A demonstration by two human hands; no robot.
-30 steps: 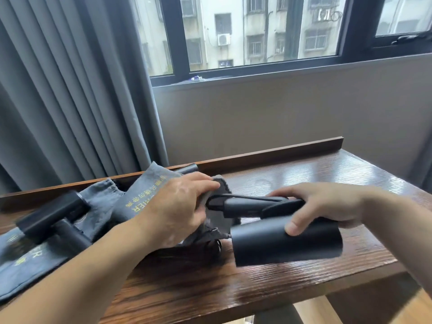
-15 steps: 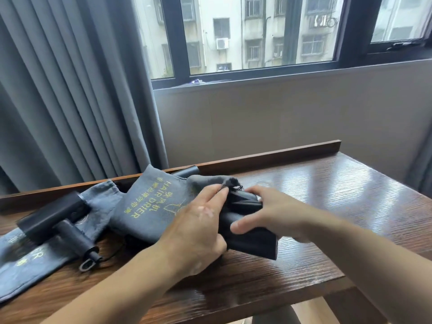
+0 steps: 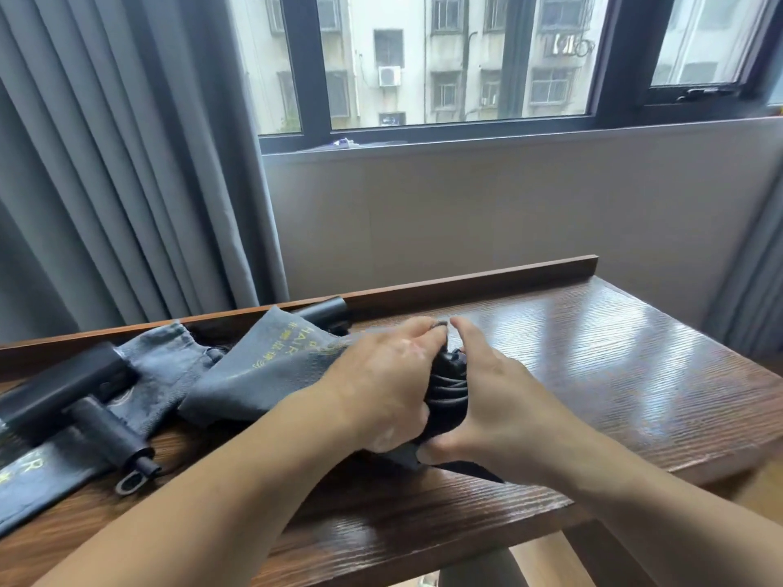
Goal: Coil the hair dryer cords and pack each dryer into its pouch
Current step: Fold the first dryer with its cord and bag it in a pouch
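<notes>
A black hair dryer [image 3: 449, 385] with its coiled cord sits almost wholly inside a grey pouch [image 3: 271, 366] printed with yellow letters, in the middle of the wooden table [image 3: 614, 374]. My left hand [image 3: 381, 383] grips the pouch mouth around the dryer. My right hand [image 3: 495, 400] presses against the dryer's exposed end, fingers mostly straight. A second black dryer [image 3: 63, 396] lies on another grey pouch [image 3: 46, 476] at the left, its cord plug [image 3: 131, 480] loose on the table.
A third black cylinder [image 3: 322, 311] pokes out behind the pouch by the table's raised back rail [image 3: 466, 281]. Grey curtains [image 3: 127, 163] hang at the left, a window and wall stand behind. The table's right edge drops off near my right arm.
The dryer, held outside the pouch a second ago, has slid leftward into the pouch. My left hand has pulled the pouch mouth over it while my right hand pushed it in.
</notes>
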